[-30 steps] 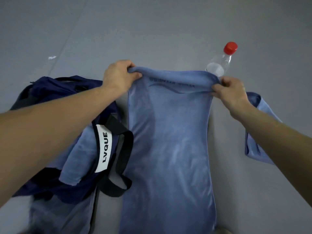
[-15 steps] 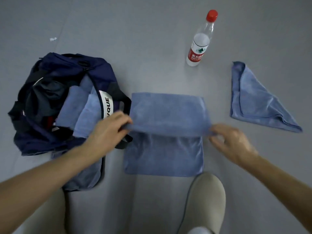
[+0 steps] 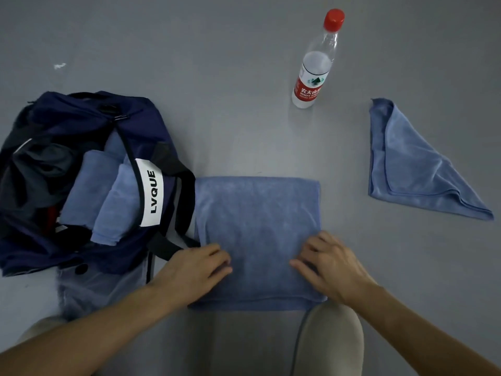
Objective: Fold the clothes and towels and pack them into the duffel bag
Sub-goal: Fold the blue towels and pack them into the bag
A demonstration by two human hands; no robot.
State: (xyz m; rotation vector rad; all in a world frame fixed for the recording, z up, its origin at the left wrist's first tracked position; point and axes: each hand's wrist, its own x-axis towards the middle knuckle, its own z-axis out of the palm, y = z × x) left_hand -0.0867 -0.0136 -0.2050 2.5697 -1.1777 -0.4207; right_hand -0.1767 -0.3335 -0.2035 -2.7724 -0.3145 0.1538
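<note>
Grey floor [image 3: 244, 50], viewed from above. Open navy duffel bag [image 3: 81, 115], left, holds two folded blue towels [image 3: 89, 185] and a dark garment [image 3: 43, 169]. Blue towel [image 3: 257, 213], centre, held stretched a second ago, now lies doubled; probably one more fold before packing. Second blue towel [image 3: 406, 172], right, lies loosely folded. Left hand [image 3: 198, 267] and right hand [image 3: 330, 267] press the centre towel's near edge, grasping nothing. Water bottle [image 3: 311, 71] stands far.

A smooth grey floor [image 3: 217, 77] fills the whole view, evenly and softly lit, with 1 small white scrap [image 3: 59, 66] lying at its upper left.
</note>
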